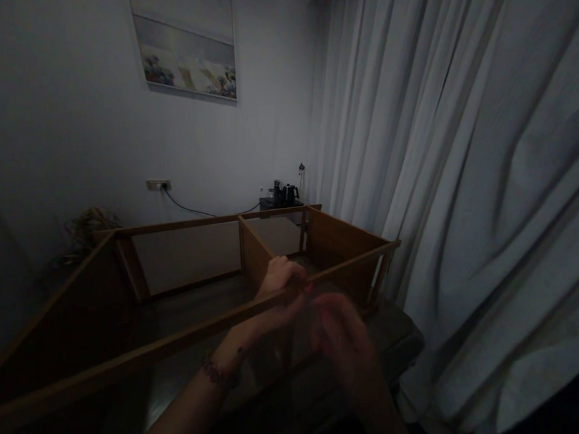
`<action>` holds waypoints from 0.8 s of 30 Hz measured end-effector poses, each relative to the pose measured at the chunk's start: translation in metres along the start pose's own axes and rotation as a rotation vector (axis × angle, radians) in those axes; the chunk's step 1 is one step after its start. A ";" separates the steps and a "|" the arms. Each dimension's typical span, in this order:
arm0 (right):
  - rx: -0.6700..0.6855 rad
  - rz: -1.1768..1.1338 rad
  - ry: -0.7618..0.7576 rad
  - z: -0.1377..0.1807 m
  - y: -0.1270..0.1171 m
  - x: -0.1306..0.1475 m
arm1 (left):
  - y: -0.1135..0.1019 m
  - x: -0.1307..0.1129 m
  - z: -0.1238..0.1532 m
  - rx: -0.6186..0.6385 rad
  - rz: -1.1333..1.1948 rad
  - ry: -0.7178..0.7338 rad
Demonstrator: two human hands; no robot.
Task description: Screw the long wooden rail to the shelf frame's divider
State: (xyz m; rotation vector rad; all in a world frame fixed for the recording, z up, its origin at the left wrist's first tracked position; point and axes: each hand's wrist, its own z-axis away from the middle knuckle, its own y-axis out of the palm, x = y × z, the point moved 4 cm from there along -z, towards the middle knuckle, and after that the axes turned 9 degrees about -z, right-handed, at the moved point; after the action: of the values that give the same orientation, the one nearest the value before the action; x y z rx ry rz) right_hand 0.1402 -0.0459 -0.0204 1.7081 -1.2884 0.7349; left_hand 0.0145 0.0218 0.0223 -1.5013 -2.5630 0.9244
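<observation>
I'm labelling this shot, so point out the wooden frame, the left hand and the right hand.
Wooden frame (pixel 179 339): head view, on its near rail.
Left hand (pixel 279 276): head view, on the part showing above that rail.
Right hand (pixel 343 333): head view, on its blurred middle.

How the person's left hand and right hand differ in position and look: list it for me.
The left hand reaches behind the wooden rail, which crosses in front of it; the right hand is on the near side, below the rail's top edge.
The left hand shows fairly clearly, while the right hand is blurred.
The left wrist wears a bracelet; none can be made out on the right.
Both hands are bare.
</observation>
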 end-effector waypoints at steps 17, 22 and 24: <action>0.201 0.665 -0.666 -0.002 -0.008 0.043 | 0.004 0.004 0.001 -0.005 -0.035 0.014; 0.155 0.675 -0.588 -0.006 -0.006 0.044 | 0.003 0.003 0.001 -0.031 -0.053 0.057; 0.086 0.601 -0.462 -0.008 -0.008 0.041 | 0.002 0.001 0.000 -0.015 -0.053 0.046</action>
State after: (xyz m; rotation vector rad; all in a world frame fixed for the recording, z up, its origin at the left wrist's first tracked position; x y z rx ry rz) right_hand 0.1600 -0.0566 0.0155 1.6158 -2.1734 0.7563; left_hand 0.0154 0.0233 0.0209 -1.4333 -2.5693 0.8565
